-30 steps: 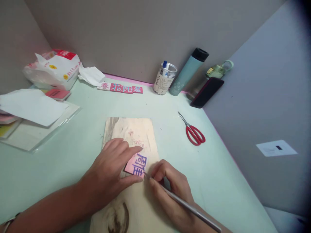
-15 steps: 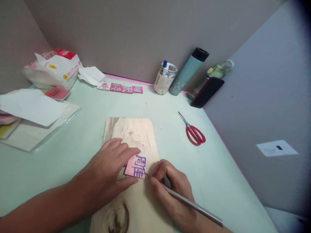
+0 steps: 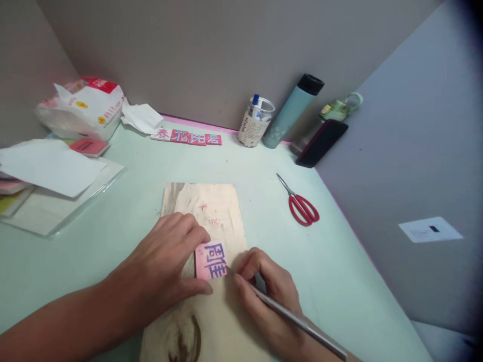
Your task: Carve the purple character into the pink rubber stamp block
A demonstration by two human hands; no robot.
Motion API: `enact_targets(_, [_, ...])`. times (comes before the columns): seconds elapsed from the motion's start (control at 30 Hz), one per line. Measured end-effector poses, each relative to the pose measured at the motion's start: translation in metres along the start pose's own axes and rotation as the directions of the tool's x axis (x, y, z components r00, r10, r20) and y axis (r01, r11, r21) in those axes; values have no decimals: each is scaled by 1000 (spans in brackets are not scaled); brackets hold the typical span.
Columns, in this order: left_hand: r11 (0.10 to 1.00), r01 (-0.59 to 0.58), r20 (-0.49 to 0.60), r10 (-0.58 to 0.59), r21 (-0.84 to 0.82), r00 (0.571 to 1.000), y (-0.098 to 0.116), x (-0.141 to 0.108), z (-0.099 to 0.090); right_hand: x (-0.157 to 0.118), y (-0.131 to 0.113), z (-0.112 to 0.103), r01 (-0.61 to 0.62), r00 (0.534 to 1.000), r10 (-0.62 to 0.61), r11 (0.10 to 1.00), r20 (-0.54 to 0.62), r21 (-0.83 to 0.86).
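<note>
A small pink square carving block [image 3: 203, 261] with purple Chinese characters lies on a wooden board [image 3: 222, 198]. My left hand [image 3: 173, 256] spans the block's left side, thumb by its lower edge and forefinger by its upper edge, holding it steady. In my right hand [image 3: 267, 291] is a slim silver carving knife [image 3: 287, 311], gripped like a pen. Its point meets the lower right edge of the block, beside the purple strokes. The fingers curled under my right hand are partly hidden.
Red-handled scissors [image 3: 304, 208] lie right of the board. Along the back stand several carved pink blocks [image 3: 184, 137], a clear cup of pens [image 3: 254, 125], a blue flask [image 3: 292, 113] and a leaning phone [image 3: 322, 143]. Papers [image 3: 53, 166] and a plastic bag [image 3: 86, 108] occupy the left.
The pink block has turned slightly counterclockwise. My left fingers have shifted a little to the left, while the right hand and knife stay almost where they were.
</note>
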State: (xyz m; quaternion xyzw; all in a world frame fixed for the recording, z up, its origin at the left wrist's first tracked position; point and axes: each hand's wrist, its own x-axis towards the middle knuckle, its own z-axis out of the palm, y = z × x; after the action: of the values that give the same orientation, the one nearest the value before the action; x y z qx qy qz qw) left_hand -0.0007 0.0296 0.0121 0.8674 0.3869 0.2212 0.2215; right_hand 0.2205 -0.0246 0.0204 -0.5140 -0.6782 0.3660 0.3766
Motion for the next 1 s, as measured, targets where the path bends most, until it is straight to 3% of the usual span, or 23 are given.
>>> enact_targets(0.3, [1000,-12,28,12,12,1000,0,2,0,0,0,-1,45,999,-45,998,13,-39])
enact_targets(0.4, [1000,-20,33,19,13,999,0,3,0,-1,2,1,189,982,-188,977,20,-102])
enact_targets(0.5, [998,-56,22,56,6,998,0,3,1,-2,5,4,371,928,-366,907,64,-197])
enact_targets(0.57, [998,-65,16,65,8,998,0,3,1,-1,5,5,409,912,-404,888,69,-210])
enact_targets(0.77, [997,-70,6,70,23,998,-1,1,2,1,2,2,191,981,-192,980,-11,-49])
enact_targets(1.0, [998,-61,3,61,18,998,0,4,2,1,-3,0,52,998,-52,999,-22,13])
